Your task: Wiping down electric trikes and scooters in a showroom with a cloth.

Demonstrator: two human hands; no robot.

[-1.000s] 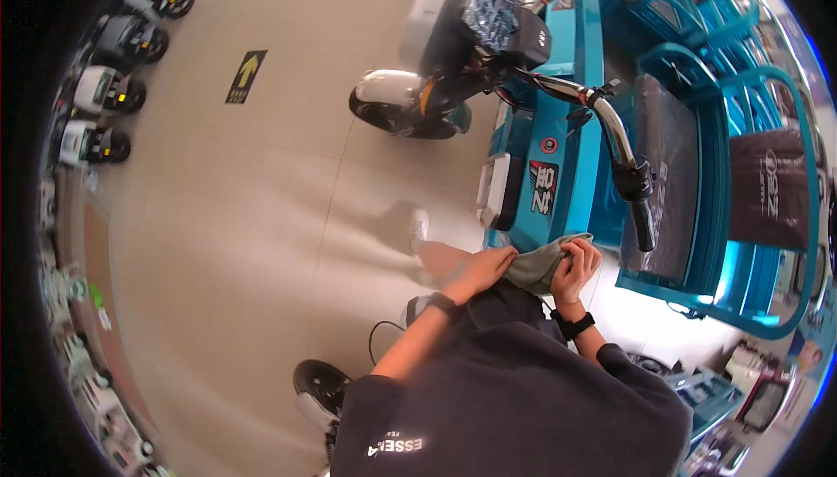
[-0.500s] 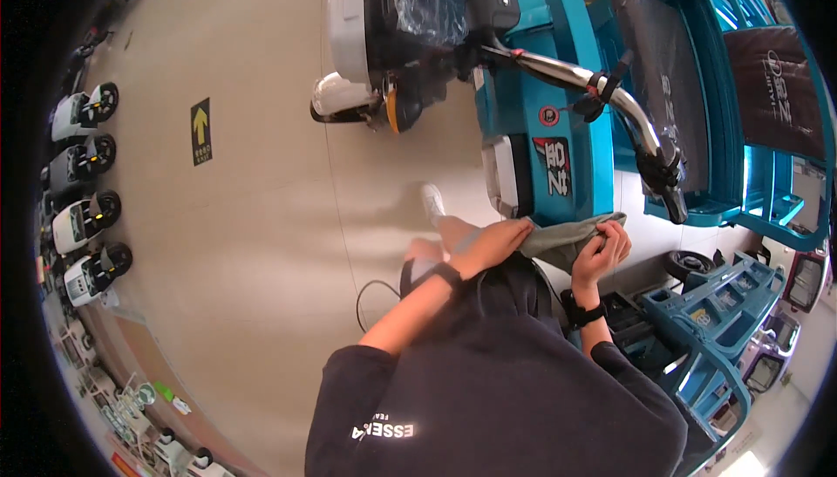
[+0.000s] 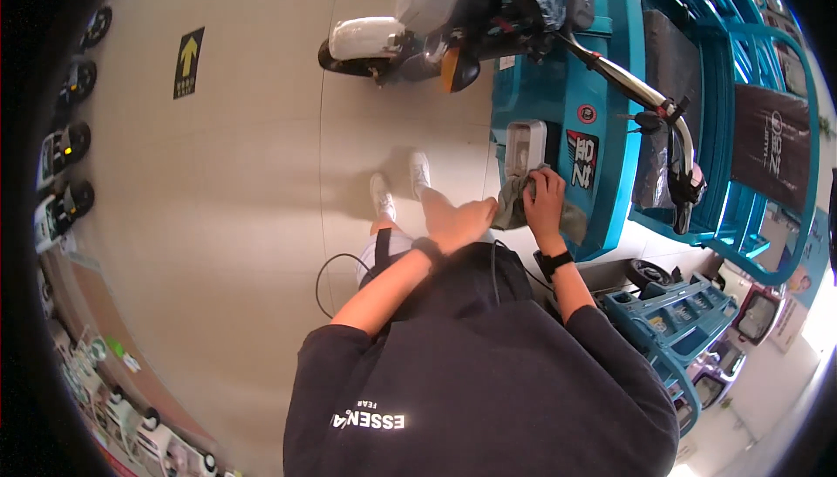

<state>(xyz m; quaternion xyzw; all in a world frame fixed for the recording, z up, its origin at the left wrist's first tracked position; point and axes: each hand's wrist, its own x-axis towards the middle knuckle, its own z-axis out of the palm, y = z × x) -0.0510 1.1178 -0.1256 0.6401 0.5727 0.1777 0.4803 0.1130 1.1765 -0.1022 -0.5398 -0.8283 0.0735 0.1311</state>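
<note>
Used the lamp (image 3: 526, 147) on the teal trike (image 3: 615, 163) as reference. Cloth (image 3: 510, 205), grey-green, sat bunched at the lamp's near end, with a flap trailing off to the near right of it. Right hand (image 3: 545, 207) was clamped on the cloth, fingers bent over it and pointing toward the lamp. Left hand (image 3: 462, 226) was curled at the cloth's left edge, near and left of the lamp; couldn't tell if it pinched the fabric or only sat against it. Hands were apart, cloth between them. Key relation: lamp lay just beyond the right hand and slightly to its left; from the left hand it was farther off, beyond and to the right. So right hand was the nearer one. Lamp's long axis ran away from the wearer, roughly in line with the right fingers; the cloth spread crosswise to it. Cloth overlapped the lamp's near rim in view; actual contact there wasn't clear. Around it: decal (image 3: 582, 160) just right of the lamp, round sticker (image 3: 587, 113) right and beyond, bars (image 3: 636, 89) farther right, parked scooter's silver fender (image 3: 366, 38) well off to the far left.
</note>
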